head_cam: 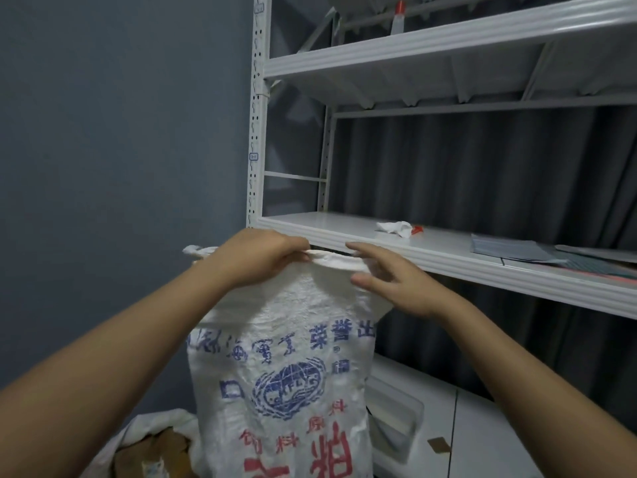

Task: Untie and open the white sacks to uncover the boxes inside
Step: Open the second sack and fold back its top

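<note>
A tall white woven sack (282,374) with blue and red printing stands upright in front of me. My left hand (255,258) grips the rolled top rim of the sack at its left side, fingers curled over the edge. To the right, my right hand (389,281) has straight fingers, with its thumb touching the sack's front just under the rim. A twisted tail of sack fabric (196,251) sticks out past my left wrist. At the lower left a second white sack (151,426) lies open with a brown cardboard box (155,453) showing inside.
A white metal shelving rack (448,257) stands right behind the sack, in front of a dark curtain. On its middle shelf lie a crumpled white cloth (394,228) and grey sheets (517,251). A white cabinet (448,426) sits low on the right. A blue-grey wall fills the left.
</note>
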{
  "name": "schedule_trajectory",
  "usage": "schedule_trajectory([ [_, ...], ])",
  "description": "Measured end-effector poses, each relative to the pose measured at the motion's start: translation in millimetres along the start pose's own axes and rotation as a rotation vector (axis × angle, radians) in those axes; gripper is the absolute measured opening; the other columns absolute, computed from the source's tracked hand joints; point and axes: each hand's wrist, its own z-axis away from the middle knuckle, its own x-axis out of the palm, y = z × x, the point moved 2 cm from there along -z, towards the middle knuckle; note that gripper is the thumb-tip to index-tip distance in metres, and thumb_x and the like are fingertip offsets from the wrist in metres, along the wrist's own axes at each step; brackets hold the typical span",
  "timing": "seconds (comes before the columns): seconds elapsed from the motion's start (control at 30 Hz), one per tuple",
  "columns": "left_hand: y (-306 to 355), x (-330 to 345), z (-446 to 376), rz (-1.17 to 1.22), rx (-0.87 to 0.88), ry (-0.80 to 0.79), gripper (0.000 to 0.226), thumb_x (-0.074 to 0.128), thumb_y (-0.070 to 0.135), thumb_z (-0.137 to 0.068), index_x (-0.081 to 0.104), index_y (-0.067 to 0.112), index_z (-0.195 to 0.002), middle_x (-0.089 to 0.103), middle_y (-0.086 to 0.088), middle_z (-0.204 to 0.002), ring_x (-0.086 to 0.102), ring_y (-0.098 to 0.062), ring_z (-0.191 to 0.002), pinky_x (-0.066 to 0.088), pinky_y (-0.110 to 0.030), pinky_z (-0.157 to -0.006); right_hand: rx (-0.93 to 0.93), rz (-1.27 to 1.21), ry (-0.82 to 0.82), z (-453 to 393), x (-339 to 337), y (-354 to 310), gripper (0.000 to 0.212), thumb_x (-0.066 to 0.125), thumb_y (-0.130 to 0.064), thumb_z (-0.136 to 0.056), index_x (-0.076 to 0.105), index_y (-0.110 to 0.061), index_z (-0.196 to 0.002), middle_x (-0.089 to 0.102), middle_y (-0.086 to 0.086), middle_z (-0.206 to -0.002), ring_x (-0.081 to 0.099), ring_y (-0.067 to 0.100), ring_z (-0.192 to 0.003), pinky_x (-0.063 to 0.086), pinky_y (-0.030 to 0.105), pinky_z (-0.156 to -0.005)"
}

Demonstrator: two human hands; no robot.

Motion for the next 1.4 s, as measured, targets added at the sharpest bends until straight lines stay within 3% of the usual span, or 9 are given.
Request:
schedule_trajectory([
  [0.23,-11.4,3.0,0.0,0.184,-0.138,-0.381,0.037,0.044,0.053,-0.093,0.062,0.021,-0.099,0.065,0.004,-0.088,0.06,-0.015,-0.081,0.044,-0.03,-0.065,-0.474,1.034,0.258,-9.6,8.3,3.1,0.024,0.042,-0.015,-0.081,0.057,-0.014,-0.099,0.056,0.004,-0.061,0.053,0.024,-0.049,0.024,0.023,-0.043],
  [0.37,-1.7,4.3,3.3,-0.26,-0.025,-0.242,0.021,0.036,0.031,-0.101,0.05,0.018,-0.11,0.065,-0.003,-0.101,0.061,-0.024,-0.087,0.039,-0.031,-0.064,-0.142,0.729,-0.058,-10.8,12.8,-16.1,0.05,0.031,-0.066,-0.089,0.056,-0.036,-0.121,0.069,-0.008,-0.089,0.061,0.01,-0.09,0.034,0.04,-0.102],
  [0.47,14.6,11.0,0.1,-0.309,0.031,-0.145,0.027,0.039,0.043,-0.098,0.042,0.019,-0.109,0.062,0.0,-0.098,0.061,-0.026,-0.088,0.032,-0.031,-0.062,-0.057,0.438,-0.15,-21.3,18.5,-32.1,0.032,0.041,-0.049,-0.097,0.054,-0.03,-0.119,0.066,-0.007,-0.096,0.059,0.012,-0.085,0.04,0.031,-0.071],
  [0.57,3.2,10.0,4.0,0.251,-0.171,-0.354,0.054,0.041,0.069,-0.083,0.048,0.017,-0.095,0.057,0.004,-0.086,0.054,-0.019,-0.08,0.039,-0.035,-0.066,-0.266,1.015,0.01,-22.0,26.8,-30.9,0.016,0.054,-0.016,-0.091,0.052,-0.012,-0.106,0.064,0.006,-0.078,0.062,0.03,-0.066,0.019,0.029,-0.044],
  [0.77,11.6,9.3,7.2,-0.055,0.058,0.004,0.028,0.035,0.045,-0.098,0.049,0.02,-0.099,0.059,0.003,-0.092,0.056,-0.019,-0.087,0.04,-0.033,-0.064,0.008,0.125,-0.223,-24.5,27.2,-35.2,0.048,0.04,-0.06,-0.092,0.058,-0.015,-0.097,0.062,0.005,-0.087,0.054,0.012,-0.076,0.044,0.039,-0.072],
  [0.93,-8.8,7.2,12.0,0.073,-0.004,-0.302,0.039,0.045,0.054,-0.093,0.056,0.017,-0.095,0.062,0.003,-0.085,0.055,-0.015,-0.078,0.038,-0.03,-0.064,-0.463,0.861,0.069,-14.1,26.8,-27.2,0.026,0.041,-0.037,-0.093,0.055,-0.019,-0.081,0.061,-0.001,-0.067,0.059,0.024,-0.058,0.035,0.028,-0.046],
  [1.17,2.3,31.3,18.8,-0.199,0.309,0.256,0.011,0.075,0.023,-0.076,0.065,0.019,-0.079,0.063,0.002,-0.066,0.062,-0.022,-0.057,0.03,-0.024,-0.041,-0.03,0.211,-0.281,-16.9,38.1,-32.0,0.016,0.047,-0.044,-0.098,0.062,-0.042,-0.103,0.062,-0.016,-0.078,0.05,-0.004,-0.068,0.041,0.027,-0.068],
  [1.27,6.4,66.0,30.1,-0.013,0.168,0.131,0.053,0.04,0.066,-0.083,0.069,0.022,-0.09,0.068,-0.001,-0.093,0.063,-0.025,-0.088,0.049,-0.036,-0.07,-0.081,0.404,-0.146,-2.4,63.9,-15.1,0.016,0.049,-0.029,-0.097,0.063,-0.023,-0.094,0.06,-0.009,-0.073,0.054,0.009,-0.069,0.04,0.033,-0.064],
  [1.4,35.3,110.6,69.3,0.483,-0.442,0.041,0.088,0.033,0.085,-0.073,0.031,0.033,-0.144,0.014,0.002,-0.154,0.01,-0.02,-0.141,0.01,-0.045,-0.117,-0.062,0.463,0.103,37.3,103.7,14.6,0.024,0.047,-0.032,-0.096,0.061,-0.023,-0.113,0.069,-0.002,-0.102,0.063,0.023,-0.09,0.045,0.032,-0.066],
])
